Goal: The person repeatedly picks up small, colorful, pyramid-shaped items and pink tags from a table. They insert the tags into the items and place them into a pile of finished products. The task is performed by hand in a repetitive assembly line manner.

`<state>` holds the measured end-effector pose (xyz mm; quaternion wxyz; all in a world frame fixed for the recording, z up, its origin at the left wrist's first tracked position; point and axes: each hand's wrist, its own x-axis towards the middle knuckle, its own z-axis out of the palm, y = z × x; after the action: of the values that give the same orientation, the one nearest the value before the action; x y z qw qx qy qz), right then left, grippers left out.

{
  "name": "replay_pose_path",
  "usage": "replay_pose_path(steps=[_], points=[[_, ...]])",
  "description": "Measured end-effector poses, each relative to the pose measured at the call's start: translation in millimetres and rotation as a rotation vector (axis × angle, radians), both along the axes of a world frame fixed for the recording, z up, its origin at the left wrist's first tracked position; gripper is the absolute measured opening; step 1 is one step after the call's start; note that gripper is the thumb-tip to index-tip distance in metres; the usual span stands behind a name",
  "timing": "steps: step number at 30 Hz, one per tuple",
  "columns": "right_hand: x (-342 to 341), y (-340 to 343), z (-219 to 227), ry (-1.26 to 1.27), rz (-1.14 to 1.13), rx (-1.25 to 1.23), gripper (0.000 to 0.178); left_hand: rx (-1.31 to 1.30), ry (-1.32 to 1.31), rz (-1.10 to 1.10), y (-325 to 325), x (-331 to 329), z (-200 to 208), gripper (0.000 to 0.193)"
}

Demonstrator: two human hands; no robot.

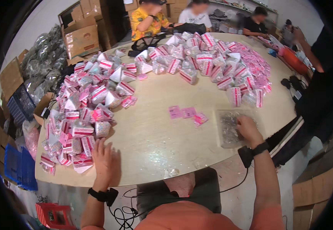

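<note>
My left hand [102,156] rests at the near edge of a big heap of small clear packets [83,131] with pink-and-white labels. Its fingers are stretched out, the tips beside the nearest packets, and nothing shows in its grasp. To the right, my right hand [249,130] reaches into a shallow clear tray [229,144] holding many small silvery metal pieces [228,124], too small to name. Its fingers are curled down among them, so whatever they pinch is hidden. Between my hands lie two flat pink cards [188,112] and a small pink packet [200,119].
More labelled packets [197,57] curve along the table's far side, joining a pile of pink cards [252,63] at the right. Several people sit beyond; a person in dark clothes stands close at the right. Cardboard boxes [83,40] and blue crates [20,165] stand left.
</note>
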<state>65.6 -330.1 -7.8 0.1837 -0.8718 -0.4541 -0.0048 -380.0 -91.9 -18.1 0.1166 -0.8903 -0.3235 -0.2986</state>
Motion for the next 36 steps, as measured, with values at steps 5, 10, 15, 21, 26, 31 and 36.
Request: replay_pose_path(steps=[5,10,15,21,26,31,36], points=[[4,-10,9,0.136,-0.001,0.132,0.006,-0.058,-0.020,-0.079,23,12,-8,0.040],[0,-9,21,0.324,-0.042,0.401,0.007,-0.145,-0.062,-0.127,26,10,4,0.045],[2,-15,21,0.330,-0.090,0.479,0.005,-0.289,-0.052,-0.146,9,14,27,0.044],[6,-8,20,0.430,-0.105,0.670,0.007,-0.506,-0.001,-0.321,-21,36,55,0.040],[-5,-12,32,0.659,-0.122,0.711,0.006,-0.637,0.016,-0.489,-34,86,70,0.036],[-1,-17,24,0.739,-0.089,0.694,0.005,-0.721,0.091,-0.685,-32,148,63,0.031],[-5,-18,25,0.683,-0.086,0.640,0.003,-0.444,0.242,-0.767,-21,224,21,0.022]])
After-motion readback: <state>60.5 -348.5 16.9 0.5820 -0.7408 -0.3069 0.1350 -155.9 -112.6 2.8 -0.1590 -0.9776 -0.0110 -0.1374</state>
